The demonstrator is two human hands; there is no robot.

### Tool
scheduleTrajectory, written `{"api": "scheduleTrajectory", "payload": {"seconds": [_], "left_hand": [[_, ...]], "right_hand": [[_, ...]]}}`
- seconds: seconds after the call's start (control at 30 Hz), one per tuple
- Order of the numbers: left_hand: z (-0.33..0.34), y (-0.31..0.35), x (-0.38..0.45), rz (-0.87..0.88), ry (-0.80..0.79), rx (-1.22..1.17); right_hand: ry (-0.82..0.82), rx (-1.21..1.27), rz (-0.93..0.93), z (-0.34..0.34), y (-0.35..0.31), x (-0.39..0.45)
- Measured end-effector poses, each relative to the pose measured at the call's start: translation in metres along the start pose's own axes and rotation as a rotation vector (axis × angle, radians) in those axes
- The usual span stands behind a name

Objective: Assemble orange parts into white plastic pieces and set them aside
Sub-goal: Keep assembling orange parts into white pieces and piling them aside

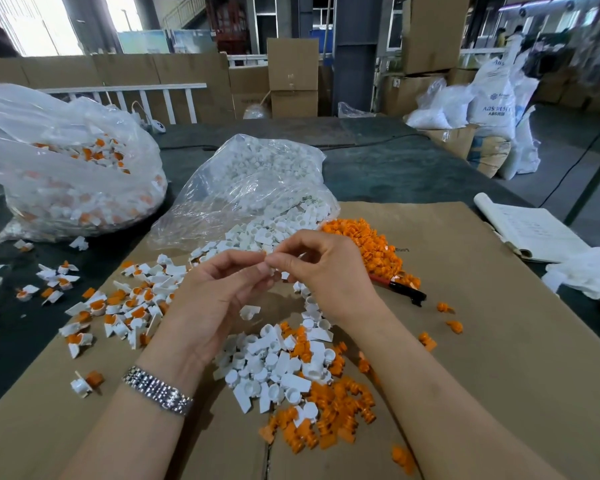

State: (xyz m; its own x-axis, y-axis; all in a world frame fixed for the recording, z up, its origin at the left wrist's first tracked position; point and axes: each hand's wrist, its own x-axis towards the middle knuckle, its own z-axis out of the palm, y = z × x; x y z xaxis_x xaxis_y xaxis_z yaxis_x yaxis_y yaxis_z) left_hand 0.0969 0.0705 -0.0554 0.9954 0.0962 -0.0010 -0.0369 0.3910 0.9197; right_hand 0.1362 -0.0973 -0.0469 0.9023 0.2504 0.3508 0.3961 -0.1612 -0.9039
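Both hands raised above a sheet of cardboard (499, 341) spread over the dark tabletop (395, 168). Left hand (219, 299), steel watch (158, 389) at the wrist, fingers curled inward, grip pinched on a small white plastic piece (274, 270) at the fingertips. Right hand (329, 271) meeting it from the other side, thumb and forefinger pressed onto that same piece; any orange part between the fingers too hidden to tell.

Directly below the hands, a mixed heap of loose white pieces (278, 365) and orange parts (329, 410). Beyond the right hand, a second pile of orange parts (371, 244), with a red-and-black pen (400, 289) just beside it. Behind the hands, an open clear bag of white pieces (253, 188) spilling onto the cardboard. To the left, assembled white-and-orange units (125, 306) scattered across cardboard and tabletop, and a larger clear bag of assembled units (66, 161) farther back. At far right, an open notebook (527, 230) and crumpled white gloves (586, 271).
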Motion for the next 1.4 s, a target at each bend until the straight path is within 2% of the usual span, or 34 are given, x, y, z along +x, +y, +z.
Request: {"api": "scheduleTrajectory", "payload": {"seconds": [0.2, 0.43, 0.5, 0.57, 0.63, 0.7, 0.8, 0.87, 1.07, 1.23, 1.4], "left_hand": [[0.001, 0.001, -0.003, 0.057, 0.062, -0.007], [0.002, 0.002, -0.006, 0.016, 0.025, -0.087], [0.003, 0.002, -0.009, 0.067, 0.055, 0.044], [0.005, 0.002, -0.013, 0.178, 0.131, 0.388], [0.006, 0.0, -0.015, 0.268, 0.154, 0.547], [0.006, -0.001, -0.014, 0.248, 0.133, 0.486], [0.005, 0.003, -0.011, 0.095, 0.044, 0.157], [0.003, 0.004, -0.008, 0.04, 0.007, 0.027], [0.0, 0.005, -0.007, -0.043, -0.039, 0.057], [0.002, 0.001, -0.011, 0.126, -0.014, 0.319], [0.0, 0.003, -0.008, 0.087, -0.015, 0.129]], "right_hand": [[-0.093, 0.004, 0.023, -0.002, -0.001, -0.001], [-0.059, -0.175, -0.137, -0.002, -0.008, -0.005], [-0.055, -0.189, -0.118, 0.0, -0.009, -0.006], [-0.056, -0.164, -0.033, 0.001, -0.009, -0.006], [-0.057, -0.117, 0.036, 0.0, -0.008, -0.005], [-0.056, -0.07, 0.05, -0.001, -0.008, -0.005], [-0.058, -0.067, 0.01, -0.002, -0.01, -0.006], [-0.06, -0.09, -0.033, -0.001, -0.01, -0.006], [-0.073, -0.177, -0.118, -0.001, -0.009, -0.007], [-0.074, -0.173, -0.076, -0.002, -0.009, -0.007], [-0.091, -0.105, -0.059, -0.005, -0.011, -0.008]]}}
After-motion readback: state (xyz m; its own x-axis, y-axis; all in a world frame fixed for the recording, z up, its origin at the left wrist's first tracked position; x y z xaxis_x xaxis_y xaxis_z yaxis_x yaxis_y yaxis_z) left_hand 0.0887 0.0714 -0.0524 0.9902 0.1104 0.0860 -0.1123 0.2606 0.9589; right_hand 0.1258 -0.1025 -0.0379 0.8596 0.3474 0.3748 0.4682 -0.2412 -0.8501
